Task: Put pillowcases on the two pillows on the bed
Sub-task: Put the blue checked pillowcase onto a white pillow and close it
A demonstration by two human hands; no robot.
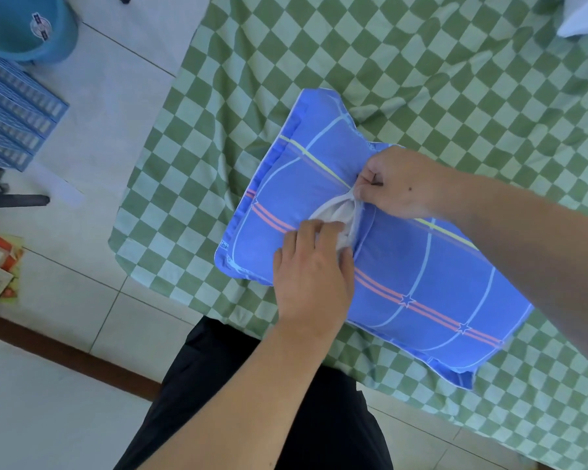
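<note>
While the blue plaid pillowcase [404, 266] is lying across the green checked bedsheet [421, 62] with the pillow already mostly inside, both hands are working at the envelope slit in the middle of its upper face, where white pillow fabric [336, 215] is bulging out.

Risks, as judged from here: the white stuffing is bunching at the opening rather than sitting flat, so if the flap gets pulled over it now, a lump is likely to stay under the seam. A hard tug by the upper hand could also drag the whole pillow toward the bed edge near the person's legs, since nothing is anchoring the far end.

Right hand [401, 184]: fingers are curling tightly, thumb and forefinger pinching the edge of the blue flap at the top of the slit, lifting it slightly.

Left hand [313, 279]: fingers are lying fairly straight and close together, tips pressing on the white fabric and pushing it down into the opening; not gripping anything that I can make out.

A white corner at the far top right, possibly the second pillow [584, 15], is sitting well apart, uncovered. On the tiled floor, a teal bucket [24, 28] is standing beside stacked blue crates [14, 106].
</note>
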